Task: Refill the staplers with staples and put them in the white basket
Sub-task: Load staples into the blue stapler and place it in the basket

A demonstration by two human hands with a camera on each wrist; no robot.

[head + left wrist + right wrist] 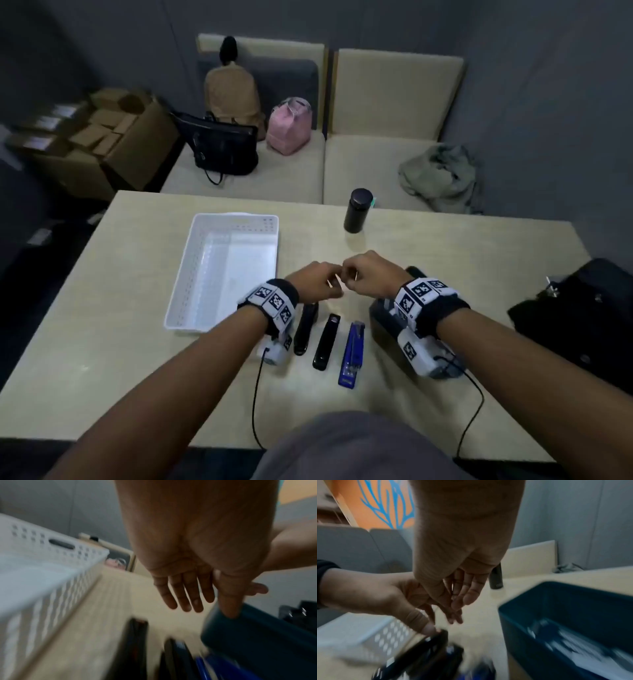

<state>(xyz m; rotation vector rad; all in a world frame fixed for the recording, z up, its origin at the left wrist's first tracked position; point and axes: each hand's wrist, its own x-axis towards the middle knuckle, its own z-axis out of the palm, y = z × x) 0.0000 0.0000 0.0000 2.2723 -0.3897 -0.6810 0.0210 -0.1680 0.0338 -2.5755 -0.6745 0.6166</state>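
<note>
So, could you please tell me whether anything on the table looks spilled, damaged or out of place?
Nothing stands out. Three staplers, two black and one blue, lie side by side beside the empty white basket. The dark flask stands upright, and nothing looks spilled.

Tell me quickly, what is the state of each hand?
Left hand: cannot be told, fingertips blurred.
Right hand: cannot be told, fingertips blurred.

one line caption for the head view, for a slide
Both hands meet above three staplers beside the empty white basket.
</note>
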